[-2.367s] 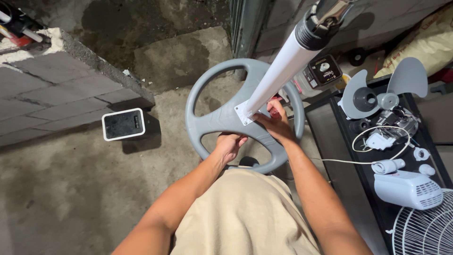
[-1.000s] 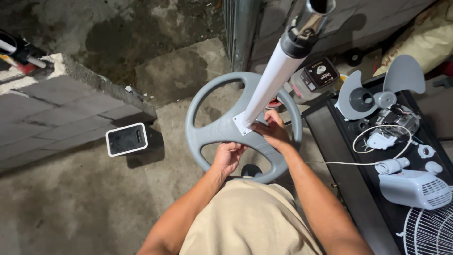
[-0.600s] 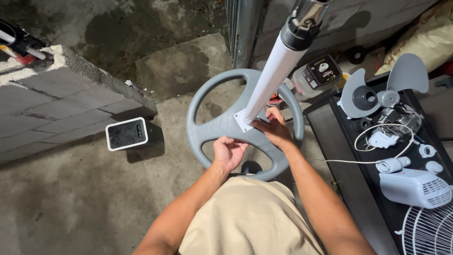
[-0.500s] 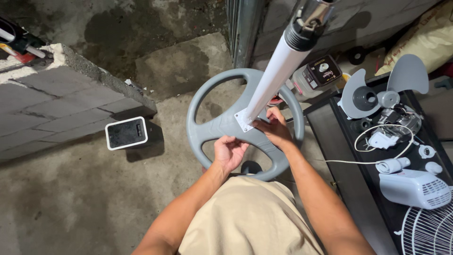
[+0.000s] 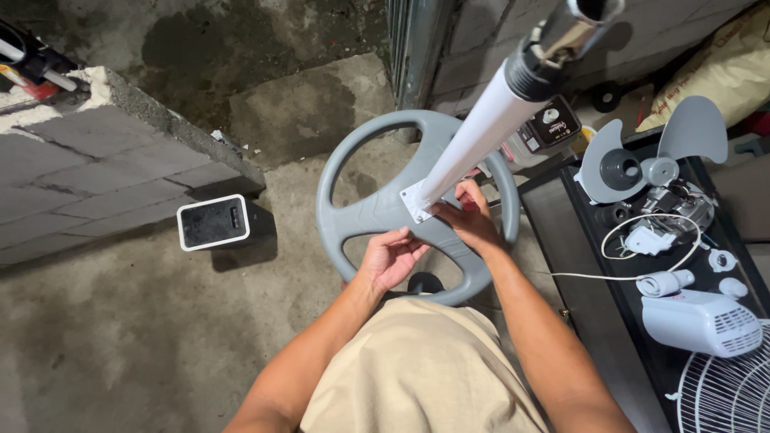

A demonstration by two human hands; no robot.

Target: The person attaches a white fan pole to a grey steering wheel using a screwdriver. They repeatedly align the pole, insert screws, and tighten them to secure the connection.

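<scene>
Nearest: beige shorts (image 5: pixel 425 373) at 6 o'clock, both forearms running up from there. Left hand (image 5: pixel 387 258) just under frame centre, palm up, fingers loosely curled and half open, fingertips at the lower spoke of the grey ring base (image 5: pixel 377 210); nothing visible in it. Right hand (image 5: pixel 473 220) at 1 o'clock from the left one, fingers pressed on the hub beside the white mounting plate (image 5: pixel 415 202); can't tell whether it pinches anything. White pole (image 5: pixel 473 143) rises from that plate toward 1 o'clock, black collar (image 5: pixel 531 68) near the top. At 3 o'clock, black table (image 5: pixel 561 232) with white motor housing (image 5: pixel 699 321), wire grille (image 5: pixel 726 393), white cord (image 5: pixel 642 240), grey fan blade (image 5: pixel 642 152). At 9 o'clock, small white-framed black box (image 5: pixel 212 222) on the concrete floor (image 5: pixel 120 337). Beyond it, concrete block wall (image 5: pixel 88 168) at 10 o'clock. Far right at 2 o'clock, a yellowish sack (image 5: pixel 726 68).
</scene>
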